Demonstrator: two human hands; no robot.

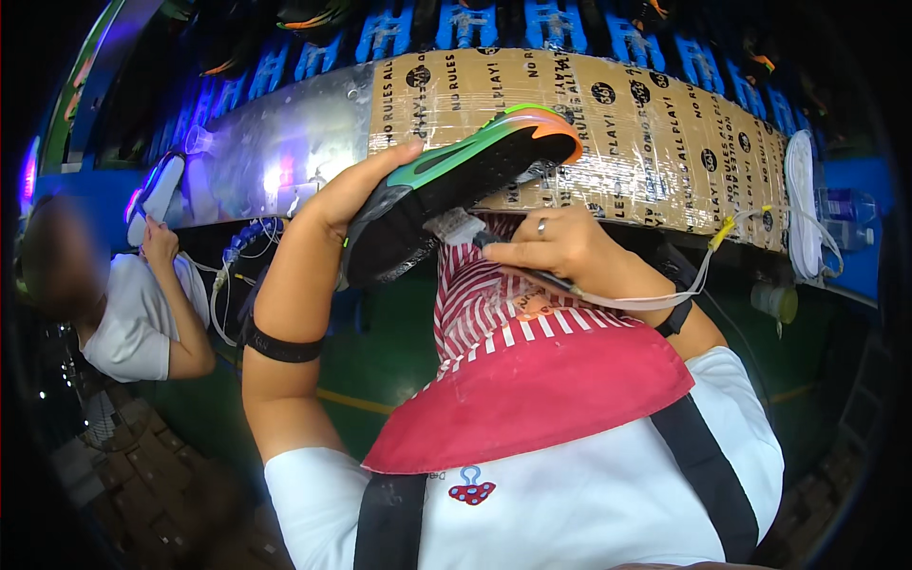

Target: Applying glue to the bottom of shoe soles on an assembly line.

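A shoe sole (456, 185), black on its wide face with a green-to-orange edge, is held up tilted over the near edge of the bench. My left hand (366, 185) grips it along the upper edge near one end, its fingers partly hidden behind it. My right hand (575, 252), with a ring on one finger, is closed around the handle of a flat brush (461, 229) with pale bristles. The bristles lie at the lower edge of the black face; whether they touch it I cannot tell. A pale tube (632, 303) runs from the brush handle past my right wrist.
Printed cardboard (665, 142) under clear film covers much of the bench, beside a bare metal plate (285, 133). Blue racks (465, 27) line the back. At left a co-worker's hand (160, 242) holds another sole (160, 195). A coiled white hose (803, 199) and bottles (845, 218) are at right.
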